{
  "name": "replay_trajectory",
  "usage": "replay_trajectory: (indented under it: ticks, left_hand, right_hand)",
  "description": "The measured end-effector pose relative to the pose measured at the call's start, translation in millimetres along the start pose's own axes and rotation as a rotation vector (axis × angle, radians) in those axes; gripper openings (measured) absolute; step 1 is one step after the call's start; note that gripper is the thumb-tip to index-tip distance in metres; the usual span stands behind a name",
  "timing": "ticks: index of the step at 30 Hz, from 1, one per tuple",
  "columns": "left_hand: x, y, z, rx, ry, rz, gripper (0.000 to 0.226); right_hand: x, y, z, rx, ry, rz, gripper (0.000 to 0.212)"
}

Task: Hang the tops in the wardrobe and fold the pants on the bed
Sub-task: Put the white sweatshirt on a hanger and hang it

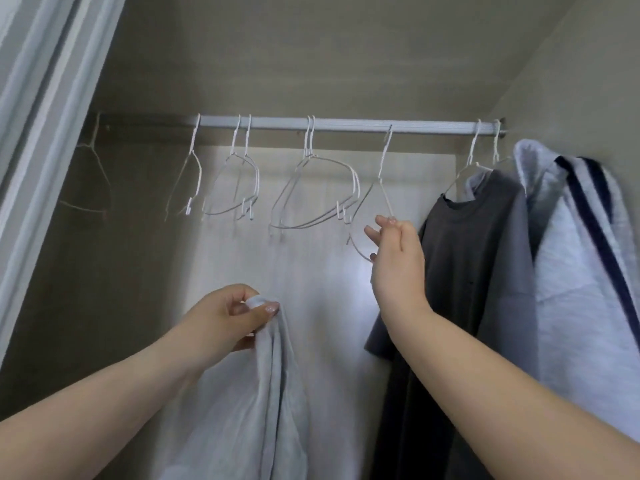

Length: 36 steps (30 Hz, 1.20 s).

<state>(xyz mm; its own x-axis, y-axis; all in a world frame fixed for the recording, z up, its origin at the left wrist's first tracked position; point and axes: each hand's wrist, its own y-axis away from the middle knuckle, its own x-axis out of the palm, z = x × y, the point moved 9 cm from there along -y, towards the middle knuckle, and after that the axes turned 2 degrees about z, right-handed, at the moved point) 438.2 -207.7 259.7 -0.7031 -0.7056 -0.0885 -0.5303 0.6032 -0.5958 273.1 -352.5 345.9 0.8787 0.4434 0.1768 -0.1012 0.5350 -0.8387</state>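
My left hand point(232, 317) pinches the top edge of a light grey top point(249, 403), which hangs down below it in front of the wardrobe. My right hand point(394, 258) is raised at an empty white wire hanger point(381, 188) on the white rail point(346, 125); its fingertips touch the hanger's lower wire, fingers fairly straight. A dark grey T-shirt point(460, 271) and a light grey top with navy stripes point(571, 271) hang on hangers at the rail's right end.
Several more empty white wire hangers point(311, 188) hang along the rail to the left. A white door frame point(45, 133) slants across the left edge. The wardrobe's right wall point(571, 81) stands close behind the hung tops.
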Motion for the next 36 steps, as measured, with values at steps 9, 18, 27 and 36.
replay_trajectory:
  ticks: [9, 18, 27, 36]
  left_hand:
    - [27, 62, 25, 0.165, -0.379, 0.022, 0.015]
    - [56, 152, 54, 0.009, -0.426, 0.012, 0.022]
    - [11, 233, 75, -0.21, -0.516, -0.045, 0.033]
    - [-17, 265, 68, -0.251, -0.608, -0.08, 0.032]
  right_hand:
    - [-88, 90, -4, 0.058, 0.116, 0.095, 0.027]
    - [-170, 190, 32, 0.19, 0.014, 0.212, 0.029]
    - [-232, 252, 86, 0.274, -0.177, 0.26, 0.032]
    - [-230, 254, 93, 0.347, -0.256, 0.29, 0.033]
